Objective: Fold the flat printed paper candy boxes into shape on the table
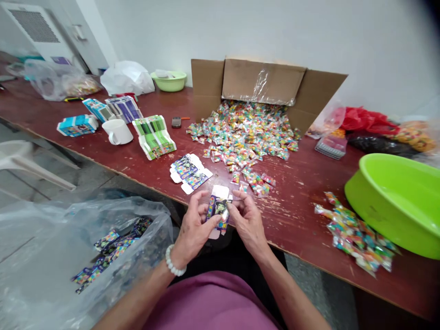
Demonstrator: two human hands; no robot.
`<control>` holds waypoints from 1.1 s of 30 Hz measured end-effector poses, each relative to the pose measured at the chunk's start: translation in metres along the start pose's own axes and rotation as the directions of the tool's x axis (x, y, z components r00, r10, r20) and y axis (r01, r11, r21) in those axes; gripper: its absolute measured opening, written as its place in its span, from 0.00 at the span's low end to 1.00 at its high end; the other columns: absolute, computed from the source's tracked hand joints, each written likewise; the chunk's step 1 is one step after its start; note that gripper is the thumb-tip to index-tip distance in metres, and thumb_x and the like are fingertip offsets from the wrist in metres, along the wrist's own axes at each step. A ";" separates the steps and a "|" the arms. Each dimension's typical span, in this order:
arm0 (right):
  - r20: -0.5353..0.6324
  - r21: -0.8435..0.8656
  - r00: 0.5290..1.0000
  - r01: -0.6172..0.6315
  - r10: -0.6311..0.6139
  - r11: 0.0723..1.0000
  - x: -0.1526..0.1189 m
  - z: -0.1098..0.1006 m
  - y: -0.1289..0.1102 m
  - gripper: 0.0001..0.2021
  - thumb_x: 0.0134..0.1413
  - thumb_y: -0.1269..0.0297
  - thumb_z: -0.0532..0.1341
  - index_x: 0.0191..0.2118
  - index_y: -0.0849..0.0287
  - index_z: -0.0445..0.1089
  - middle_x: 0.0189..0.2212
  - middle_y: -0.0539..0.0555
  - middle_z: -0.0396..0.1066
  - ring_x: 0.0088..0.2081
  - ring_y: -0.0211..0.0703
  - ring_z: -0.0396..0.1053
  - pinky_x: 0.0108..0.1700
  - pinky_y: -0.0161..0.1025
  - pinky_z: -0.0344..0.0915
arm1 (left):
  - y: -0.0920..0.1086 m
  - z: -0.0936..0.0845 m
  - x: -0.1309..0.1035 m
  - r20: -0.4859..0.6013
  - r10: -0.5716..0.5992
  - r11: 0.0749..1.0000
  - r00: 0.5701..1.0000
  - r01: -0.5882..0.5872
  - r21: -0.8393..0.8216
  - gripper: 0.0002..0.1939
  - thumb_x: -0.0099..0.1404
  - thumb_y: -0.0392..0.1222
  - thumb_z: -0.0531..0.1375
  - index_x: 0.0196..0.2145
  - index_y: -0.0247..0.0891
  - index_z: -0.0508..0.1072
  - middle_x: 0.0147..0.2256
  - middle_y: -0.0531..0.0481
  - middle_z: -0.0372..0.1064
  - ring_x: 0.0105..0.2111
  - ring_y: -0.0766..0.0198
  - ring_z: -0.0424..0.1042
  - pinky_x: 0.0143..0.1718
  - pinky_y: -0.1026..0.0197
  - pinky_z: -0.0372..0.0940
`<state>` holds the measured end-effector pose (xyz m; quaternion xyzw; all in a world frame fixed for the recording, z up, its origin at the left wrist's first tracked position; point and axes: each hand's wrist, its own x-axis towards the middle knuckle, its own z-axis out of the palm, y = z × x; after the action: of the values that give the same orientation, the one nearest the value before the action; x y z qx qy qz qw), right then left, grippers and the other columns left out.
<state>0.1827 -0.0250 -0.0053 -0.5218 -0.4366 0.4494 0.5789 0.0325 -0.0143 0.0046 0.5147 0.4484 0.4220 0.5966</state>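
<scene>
Between my two hands, at the table's front edge, is a small purple candy box (217,208) with white flaps open at its top and bottom. My left hand (195,219) grips its left side, thumb across the front face. The fingers of my right hand (246,216) pinch its right upper edge. Just beyond lie flat unfolded purple box blanks (191,172). Small clear packets of colourful candy (256,181) rest behind the box, spilling from a big heap (247,130).
An opened cardboard carton (264,82) stands behind the heap. At right are a green basin (395,206) and more packets (357,236). A white mug (117,132) and green box blanks (154,136) sit left. A plastic bag (82,247) of printed boxes is below left.
</scene>
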 end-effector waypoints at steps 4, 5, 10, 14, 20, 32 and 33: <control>0.023 0.177 1.000 -0.005 0.001 0.984 -0.003 0.004 0.001 0.16 0.55 0.57 0.65 0.48 0.55 0.69 0.32 0.50 0.74 0.34 0.40 0.71 0.38 0.36 0.68 | 0.004 0.001 -0.002 0.020 0.067 0.998 0.998 -0.067 0.014 0.31 0.60 0.41 0.65 0.59 0.47 0.61 0.53 0.46 0.70 0.46 0.57 0.74 0.44 0.58 0.70; 0.036 0.203 0.999 -0.013 0.006 0.979 -0.004 0.005 0.000 0.14 0.54 0.57 0.66 0.45 0.55 0.71 0.33 0.50 0.74 0.35 0.40 0.71 0.39 0.37 0.68 | 0.004 0.000 -0.001 0.050 0.060 0.998 0.997 -0.060 -0.008 0.29 0.60 0.41 0.65 0.58 0.46 0.62 0.52 0.46 0.71 0.45 0.58 0.74 0.44 0.59 0.70; 0.136 0.283 0.971 -0.227 0.196 0.932 0.000 -0.001 -0.001 0.13 0.49 0.54 0.70 0.33 0.58 0.75 0.29 0.49 0.74 0.30 0.37 0.70 0.37 0.37 0.69 | 0.001 -0.007 0.003 0.155 -0.015 0.994 0.988 0.031 -0.102 0.17 0.63 0.43 0.63 0.48 0.43 0.67 0.40 0.51 0.74 0.36 0.63 0.73 0.36 0.63 0.68; 0.164 0.292 0.956 -0.284 0.245 0.913 0.008 -0.008 -0.003 0.15 0.41 0.56 0.74 0.33 0.58 0.75 0.29 0.49 0.75 0.29 0.37 0.71 0.34 0.36 0.70 | 0.001 -0.007 0.003 0.155 0.061 0.998 0.986 -0.063 0.009 0.13 0.65 0.42 0.62 0.47 0.42 0.70 0.41 0.51 0.73 0.40 0.63 0.71 0.41 0.63 0.66; 0.217 0.073 0.975 -0.057 0.040 0.996 0.013 -0.013 -0.011 0.11 0.49 0.56 0.70 0.33 0.59 0.76 0.28 0.51 0.74 0.29 0.38 0.69 0.31 0.34 0.68 | 0.005 -0.004 -0.004 0.135 0.048 0.998 0.990 -0.042 -0.047 0.19 0.65 0.43 0.63 0.52 0.44 0.65 0.44 0.50 0.73 0.41 0.63 0.73 0.43 0.62 0.67; 0.323 -0.174 0.937 0.196 -0.132 0.965 0.004 -0.020 -0.017 0.11 0.60 0.56 0.61 0.33 0.57 0.75 0.37 0.56 0.77 0.39 0.46 0.74 0.43 0.42 0.69 | -0.002 0.000 -0.001 0.298 -0.404 0.834 0.865 0.482 -0.267 0.31 0.66 0.67 0.48 0.45 0.35 0.69 0.26 0.48 0.70 0.16 0.66 0.68 0.17 0.66 0.61; 0.320 -0.164 0.942 0.159 -0.100 0.974 0.004 -0.020 -0.018 0.11 0.59 0.56 0.62 0.32 0.58 0.75 0.36 0.55 0.78 0.38 0.46 0.74 0.41 0.41 0.69 | -0.003 0.002 -0.001 0.285 -0.394 0.851 0.874 0.464 -0.247 0.31 0.66 0.67 0.49 0.47 0.36 0.69 0.26 0.49 0.71 0.16 0.66 0.68 0.16 0.67 0.61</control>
<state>0.2045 -0.0259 0.0112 -0.4672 -0.5956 0.4434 0.4800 0.0340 -0.0158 0.0021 0.3458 0.4111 0.2809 0.7953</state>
